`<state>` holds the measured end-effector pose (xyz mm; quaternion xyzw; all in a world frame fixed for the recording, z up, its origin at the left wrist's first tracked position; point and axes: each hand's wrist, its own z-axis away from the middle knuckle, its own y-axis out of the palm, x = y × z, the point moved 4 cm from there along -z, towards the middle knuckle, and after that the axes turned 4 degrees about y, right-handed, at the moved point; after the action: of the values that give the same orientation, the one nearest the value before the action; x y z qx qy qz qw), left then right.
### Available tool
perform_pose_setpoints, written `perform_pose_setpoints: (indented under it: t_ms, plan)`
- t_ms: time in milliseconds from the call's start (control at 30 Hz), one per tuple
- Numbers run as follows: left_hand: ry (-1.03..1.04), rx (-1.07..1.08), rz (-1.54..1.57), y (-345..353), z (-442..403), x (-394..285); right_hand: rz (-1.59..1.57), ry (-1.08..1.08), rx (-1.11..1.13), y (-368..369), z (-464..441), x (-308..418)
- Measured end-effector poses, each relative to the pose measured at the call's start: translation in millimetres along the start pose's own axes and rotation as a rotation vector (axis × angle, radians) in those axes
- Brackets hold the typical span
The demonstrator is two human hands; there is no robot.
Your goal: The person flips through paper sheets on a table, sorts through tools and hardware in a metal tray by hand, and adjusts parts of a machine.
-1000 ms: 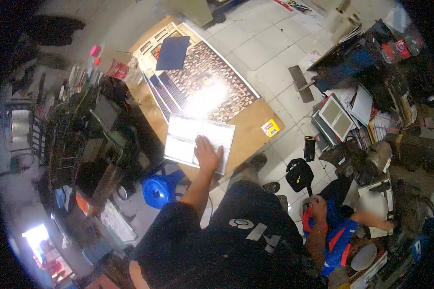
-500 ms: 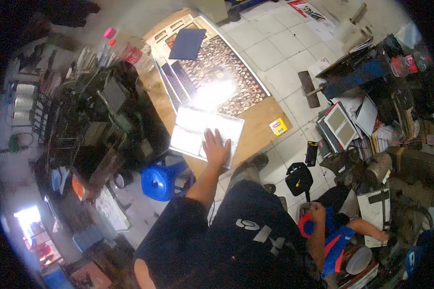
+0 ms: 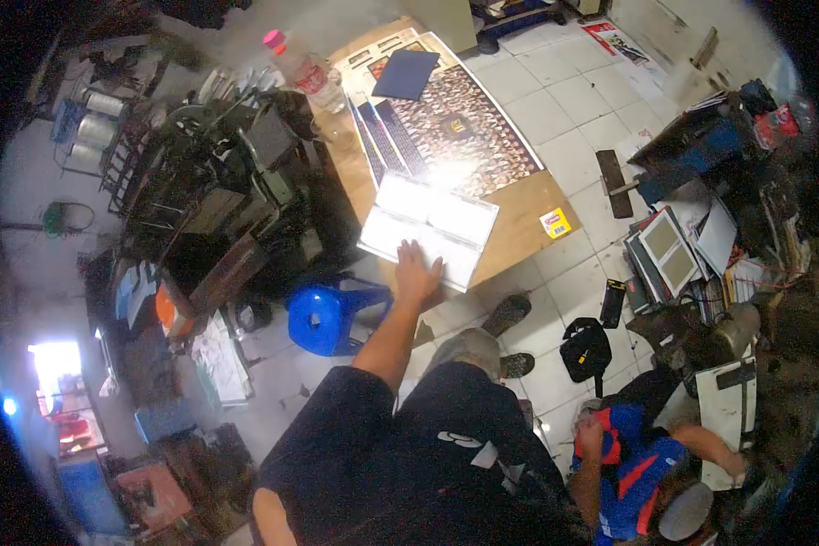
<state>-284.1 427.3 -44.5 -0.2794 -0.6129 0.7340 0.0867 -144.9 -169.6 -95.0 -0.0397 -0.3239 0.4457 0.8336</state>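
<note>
A white folded board or open folder (image 3: 428, 229), divided by a crease, lies on the near end of the brown table (image 3: 519, 237). My left hand (image 3: 415, 275) rests palm down on its near edge, fingers extended and thumb apart. At my right side, my right hand (image 3: 591, 439) hangs low with fingers curled; whatever they may hold is hidden. Beyond the white board are dark printed strips (image 3: 391, 136), a large poster of many small portraits (image 3: 482, 136) and a dark blue folder (image 3: 407, 75). A small yellow box (image 3: 555, 223) sits near the table's right edge.
A plastic bottle (image 3: 317, 80) stands at the table's far left. Beside the table are a blue stool (image 3: 317, 318) and dark machinery (image 3: 218, 173). A black bag (image 3: 585, 350) lies on the tiled floor. A person in blue and red (image 3: 642, 482) sits close on my right.
My left hand has slid back from the middle of the white board to its near edge. The whole view has shifted right and slightly up. My right hand stays low at my side.
</note>
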Motion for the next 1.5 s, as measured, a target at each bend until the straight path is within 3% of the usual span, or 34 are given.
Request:
perform_pose_setpoints:
  t_ms: [100,167,233,367,467,600,667,700,767,800,833,867,967,1033,1100,1300,1500]
  plan:
    - [0.013,0.059,-0.077,-14.0,23.2,26.9,-0.05,0.057,-0.012,20.3,17.5,-28.7]
    - [-0.002,0.227,-0.071,-15.5,30.4,37.9,-0.137,0.034,-0.047,25.0,14.8,-41.8]
    - [0.04,0.232,-0.064,-18.9,31.6,39.0,-0.224,0.001,0.011,25.4,20.8,-41.2]
    - [0.073,0.125,0.003,-47.2,20.0,23.4,-0.114,-0.009,-0.154,31.5,40.3,-0.2]
    - [0.304,-0.175,-0.103,-50.5,6.4,21.1,-0.188,0.067,-0.176,50.1,42.5,25.0]
    - [0.505,0.08,0.144,-45.9,-19.3,5.5,0.036,0.068,-0.196,92.9,36.3,68.1]
    - [0.553,0.207,0.143,-37.9,-22.8,0.4,0.233,-0.134,-0.173,112.4,27.0,85.8]
    - [0.61,0.321,0.136,-34.1,-23.1,-3.0,0.235,-0.127,-0.175,119.2,27.2,96.0]
    - [0.662,0.323,0.124,-36.4,-21.8,-7.7,0.167,-0.09,-0.155,128.7,33.8,132.6]
    - [0.765,0.212,0.107,-46.0,-18.2,-14.6,0.143,-0.015,-0.136,132.0,50.7,172.0]
    - [0.865,0.099,0.089,-52.4,-14.9,-19.4,0.145,-0.013,-0.14,132.4,47.0,171.3]
    - [0.888,0.164,0.076,-45.3,-14.0,-18.1,0.143,-0.041,-0.165,132.5,41.0,167.7]
    - [0.85,0.35,0.117,-27.7,-12.3,-15.1,0.111,-0.057,-0.185,132.6,30.4,155.5]
    - [0.855,0.28,0.158,-27.1,-16.5,-18.4,0.082,-0.045,-0.182,129.2,32.1,151.9]
    - [0.807,0.351,0.226,-28.6,-26.6,-21.6,0.205,-0.092,-0.174,125.5,34.4,150.7]
    - [0.841,0.435,0.229,-20.4,-61.3,-25.3,0.046,0.037,-0.18,130.0,41.5,135.2]
    - [0.868,0.478,0.279,-25.7,-68.7,-31.9,0.071,0.0,-0.24,136.2,60.0,149.1]
